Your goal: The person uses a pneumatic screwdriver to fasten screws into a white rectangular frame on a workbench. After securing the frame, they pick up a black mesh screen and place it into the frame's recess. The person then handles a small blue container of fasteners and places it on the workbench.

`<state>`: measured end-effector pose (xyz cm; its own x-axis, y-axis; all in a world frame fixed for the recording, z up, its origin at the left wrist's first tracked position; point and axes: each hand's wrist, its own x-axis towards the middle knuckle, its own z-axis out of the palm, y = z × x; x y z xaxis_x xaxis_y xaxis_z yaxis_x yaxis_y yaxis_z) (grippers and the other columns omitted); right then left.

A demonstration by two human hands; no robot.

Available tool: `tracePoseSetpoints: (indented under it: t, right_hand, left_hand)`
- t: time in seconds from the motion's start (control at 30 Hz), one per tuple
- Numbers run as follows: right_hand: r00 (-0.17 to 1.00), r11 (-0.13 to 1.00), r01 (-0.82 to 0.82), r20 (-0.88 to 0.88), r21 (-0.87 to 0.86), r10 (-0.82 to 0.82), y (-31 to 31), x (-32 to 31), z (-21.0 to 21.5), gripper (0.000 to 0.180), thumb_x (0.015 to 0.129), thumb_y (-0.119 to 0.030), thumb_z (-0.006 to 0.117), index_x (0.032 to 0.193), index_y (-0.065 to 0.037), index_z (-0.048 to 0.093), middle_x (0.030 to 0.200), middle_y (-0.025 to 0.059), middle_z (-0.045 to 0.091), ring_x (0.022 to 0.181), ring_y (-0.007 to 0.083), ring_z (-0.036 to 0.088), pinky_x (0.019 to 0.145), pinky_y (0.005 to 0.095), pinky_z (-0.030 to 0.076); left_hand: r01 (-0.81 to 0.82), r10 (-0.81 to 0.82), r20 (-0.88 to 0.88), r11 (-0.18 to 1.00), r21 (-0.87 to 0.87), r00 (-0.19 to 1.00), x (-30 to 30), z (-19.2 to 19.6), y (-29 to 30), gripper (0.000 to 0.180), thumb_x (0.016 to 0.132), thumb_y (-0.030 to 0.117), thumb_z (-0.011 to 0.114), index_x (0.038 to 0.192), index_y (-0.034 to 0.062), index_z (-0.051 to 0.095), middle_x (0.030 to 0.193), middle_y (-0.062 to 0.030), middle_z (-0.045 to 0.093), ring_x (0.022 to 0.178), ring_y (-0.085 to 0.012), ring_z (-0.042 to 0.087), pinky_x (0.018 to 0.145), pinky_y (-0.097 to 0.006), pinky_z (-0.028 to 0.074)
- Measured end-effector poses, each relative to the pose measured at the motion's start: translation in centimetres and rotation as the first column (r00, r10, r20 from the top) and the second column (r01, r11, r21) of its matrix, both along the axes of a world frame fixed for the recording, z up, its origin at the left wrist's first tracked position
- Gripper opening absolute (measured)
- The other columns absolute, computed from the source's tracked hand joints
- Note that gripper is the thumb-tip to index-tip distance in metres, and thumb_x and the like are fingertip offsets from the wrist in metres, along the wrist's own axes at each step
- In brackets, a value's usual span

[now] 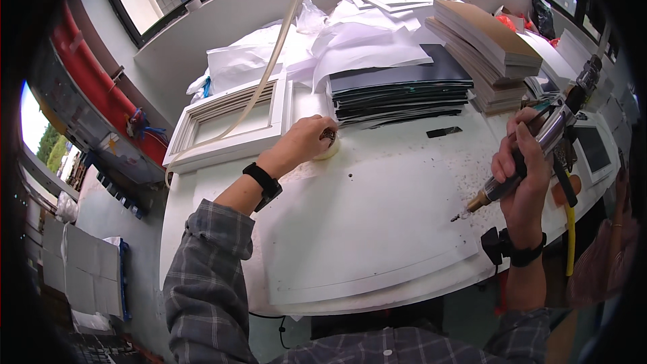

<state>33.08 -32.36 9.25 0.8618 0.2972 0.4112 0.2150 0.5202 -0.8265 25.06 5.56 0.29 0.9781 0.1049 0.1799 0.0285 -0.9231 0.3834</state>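
Observation:
My right hand [522, 175] is wrapped round a power screwdriver [554, 127], silver and black with a brass-coloured nose. Its bit slants down to the left, just above the white worktable [377, 229]. Near the table's middle, my left hand [311, 136] curls its fingers over a small, pale round container [329, 151] with something dark in it. Whatever lies between those fingertips is too small to make out. Just behind that hand stands a stack of dark, glossy panels [404, 94]. To its left lie stacked white frames [229, 125].
A clear hose [273, 61] hangs across the frames. Tan boards [485, 37] are stacked at the back right, near white sheets [367, 47]. A dark strip [443, 133] and small debris lie on the table. A person's striped sleeve [600, 273] shows at the right edge.

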Motion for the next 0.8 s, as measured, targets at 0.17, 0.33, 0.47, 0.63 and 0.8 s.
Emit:
tracePoseSetpoints:
  t: [0.17,0.33,0.47,0.63,0.8]
  right_hand:
    - [1.0,1.0,0.001,0.0,0.001,-0.001,-0.5,0.3,-0.4,0.024,0.098,-0.019,0.066,0.115,-0.007,0.054,0.092,0.0007,0.051,0.053,0.0032,0.043,0.047,0.0214,0.038]
    - [1.0,1.0,-0.013,-0.006,0.008,0.013,-0.7,0.2,-0.6,0.024,0.098,-0.019,0.065,0.116,-0.007,0.054,0.093,0.0013,0.053,0.053,0.0039,0.045,0.047,0.0219,0.039]
    - [1.0,1.0,-0.025,0.0,-0.006,0.025,-0.3,-0.2,-0.5,0.025,0.098,-0.018,0.065,0.117,-0.006,0.054,0.094,0.002,0.055,0.053,0.0045,0.046,0.047,0.0222,0.04]
    - [0.999,0.999,-0.035,0.018,-0.035,0.035,-0.1,-0.3,-0.7,0.025,0.101,-0.02,0.062,0.118,-0.007,0.05,0.098,0.0,0.048,0.054,0.0003,0.042,0.046,0.0183,0.038]
    - [0.999,0.998,-0.036,0.011,-0.046,0.036,0.2,-0.2,-0.8,0.024,0.101,-0.021,0.063,0.117,-0.007,0.052,0.097,-0.0005,0.048,0.054,0.0005,0.042,0.046,0.0184,0.038]
  left_hand:
    - [-0.022,0.021,0.016,0.997,0.074,1.0,-0.6,-0.5,0.0,0.021,0.09,0.005,0.063,0.109,-0.0009,0.067,0.105,-0.0187,0.068,0.098,-0.0352,0.068,0.09,-0.042,0.054]
    - [0.018,-0.019,0.002,0.99,0.137,1.0,0.0,0.6,-0.4,0.018,0.088,0.003,0.062,0.105,-0.0016,0.068,0.102,-0.0192,0.069,0.095,-0.0374,0.067,0.088,-0.043,0.054]
    - [0.011,-0.013,0.021,0.993,0.114,1.0,0.2,-0.1,0.3,0.015,0.088,0.002,0.062,0.1,-0.0016,0.069,0.098,-0.0194,0.069,0.093,-0.0388,0.067,0.087,-0.044,0.053]
    - [-0.032,0.027,0.04,0.99,0.137,0.999,0.4,0.0,0.1,0.013,0.089,0.002,0.062,0.099,-0.002,0.07,0.095,-0.0207,0.071,0.089,-0.039,0.068,0.084,-0.045,0.054]
    - [-0.048,0.044,0.039,0.992,0.118,0.998,0.1,0.5,0.6,0.014,0.089,0.003,0.064,0.101,-0.0029,0.07,0.094,-0.0216,0.072,0.088,-0.0388,0.07,0.081,-0.044,0.055]
